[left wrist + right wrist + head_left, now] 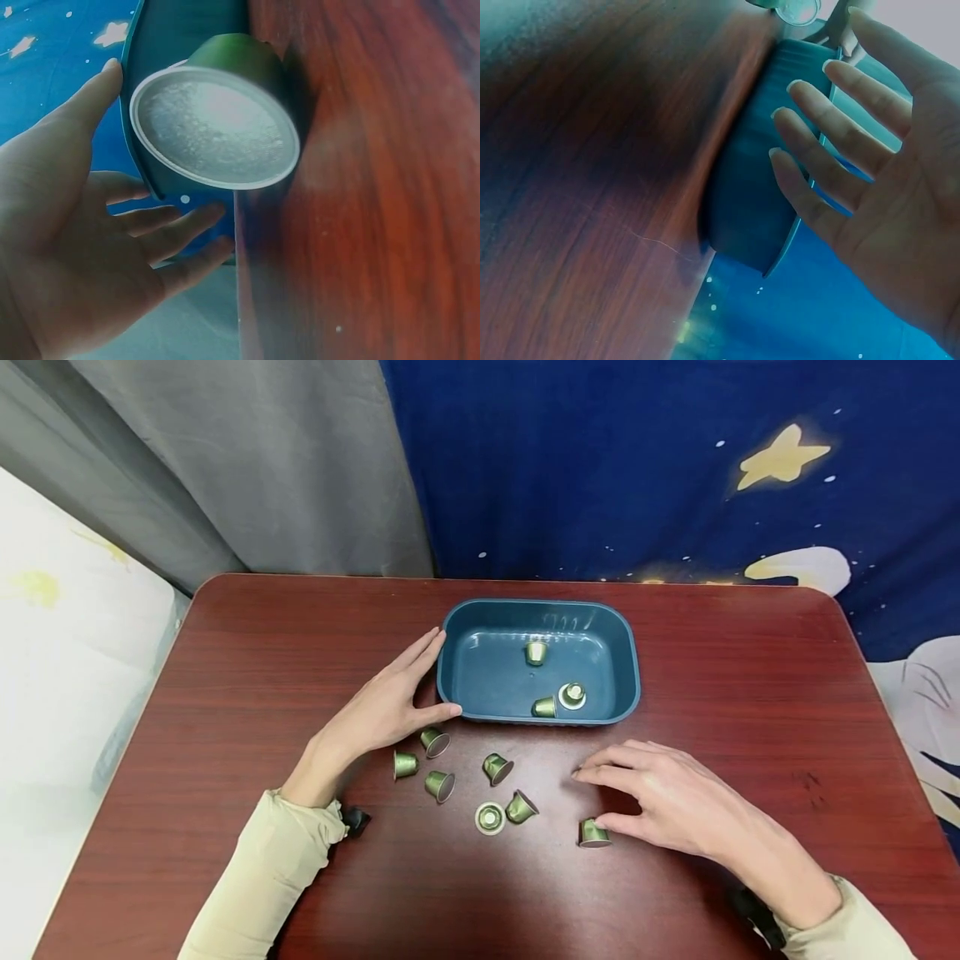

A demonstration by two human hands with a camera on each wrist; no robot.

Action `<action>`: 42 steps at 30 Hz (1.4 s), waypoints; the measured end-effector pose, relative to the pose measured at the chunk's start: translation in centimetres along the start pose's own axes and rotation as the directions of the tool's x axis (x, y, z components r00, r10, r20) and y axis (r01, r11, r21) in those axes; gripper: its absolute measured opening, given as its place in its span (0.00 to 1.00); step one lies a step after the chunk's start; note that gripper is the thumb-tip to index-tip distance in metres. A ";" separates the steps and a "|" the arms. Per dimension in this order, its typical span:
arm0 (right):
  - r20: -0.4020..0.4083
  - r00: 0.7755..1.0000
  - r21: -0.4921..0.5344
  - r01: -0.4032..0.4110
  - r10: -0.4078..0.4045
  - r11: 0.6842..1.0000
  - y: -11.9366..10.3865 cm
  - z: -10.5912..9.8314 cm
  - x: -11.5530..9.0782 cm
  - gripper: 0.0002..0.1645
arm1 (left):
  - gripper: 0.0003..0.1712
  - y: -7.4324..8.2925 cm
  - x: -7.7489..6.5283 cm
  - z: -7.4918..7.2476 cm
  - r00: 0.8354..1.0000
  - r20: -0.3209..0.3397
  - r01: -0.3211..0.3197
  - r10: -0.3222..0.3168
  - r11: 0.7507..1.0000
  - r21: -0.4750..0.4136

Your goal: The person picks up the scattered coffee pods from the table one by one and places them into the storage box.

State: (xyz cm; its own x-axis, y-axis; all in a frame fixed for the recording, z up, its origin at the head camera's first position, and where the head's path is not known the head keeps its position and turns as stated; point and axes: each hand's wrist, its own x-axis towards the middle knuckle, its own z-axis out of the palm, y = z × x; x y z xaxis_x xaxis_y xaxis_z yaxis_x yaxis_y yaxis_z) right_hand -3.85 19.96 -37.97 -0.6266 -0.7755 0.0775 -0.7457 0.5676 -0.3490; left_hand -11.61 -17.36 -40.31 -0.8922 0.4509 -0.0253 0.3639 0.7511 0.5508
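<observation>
A blue plastic bin (480, 681) stands on the table with three green coffee capsules inside, one of them a capsule (536, 652) near the middle. My left hand (378, 710) rests against the bin's left end, thumb at the near corner and fingers extended along the side. Below that hand lies a capsule (214, 127), its foil lid facing the left wrist camera. My right hand (667, 793) hovers over the table to the right, fingers loosely extended and holding nothing. Its thumb tip is by a capsule (594, 834); whether they touch I cannot tell.
Several more capsules lie scattered in front of the bin, among them a capsule (491, 818) with its rim down and a tilted capsule (497, 769). The dark red table (750, 677) backs onto a grey curtain (300, 468) and a blue starry cloth (585, 468).
</observation>
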 end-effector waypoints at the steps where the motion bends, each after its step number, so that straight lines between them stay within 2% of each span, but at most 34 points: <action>1: 0.009 1.000 0.007 0.002 -0.002 1.000 0.0 0.0 0.0 0.30 | 0.59 0.0 0.0 0.0 1.000 -0.007 -0.010 0.010 1.000 0.001; 7: 0.042 0.998 0.039 0.044 -0.046 0.998 0.1 0.1 -0.3 0.28 | 0.58 -0.1 0.3 0.0 0.998 -0.037 -0.056 0.056 0.998 0.003; 15: 0.051 0.991 0.063 0.118 -0.121 0.991 0.3 0.6 -0.8 0.26 | 0.57 0.6 0.2 -0.2 0.999 -0.024 -0.040 0.040 0.999 0.020; 28: 0.044 0.986 0.079 0.158 -0.161 0.984 0.2 1.9 -1.3 0.27 | 0.56 1.0 -0.1 -0.3 0.999 -0.026 -0.031 0.033 0.998 0.062; 36: 0.005 0.981 0.072 0.192 -0.192 0.979 0.3 2.4 -1.2 0.26 | 0.56 1.1 -0.3 -0.4 0.999 -0.022 -0.028 0.030 0.997 0.070; 42: 0.001 0.987 0.083 0.158 -0.158 0.984 0.4 2.6 -1.2 0.26 | 0.56 1.2 -0.3 -0.4 1.000 -0.013 -0.022 0.023 0.998 0.065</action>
State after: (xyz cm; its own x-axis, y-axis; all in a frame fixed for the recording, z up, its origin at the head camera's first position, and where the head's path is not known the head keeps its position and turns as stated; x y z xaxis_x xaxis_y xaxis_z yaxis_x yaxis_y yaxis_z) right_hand -2.75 20.40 -40.65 -0.5002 -0.8560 0.1305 -0.8136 0.4131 -0.4091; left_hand -11.01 -16.81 -39.27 -0.8869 0.4620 -0.0015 0.4006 0.7707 0.4955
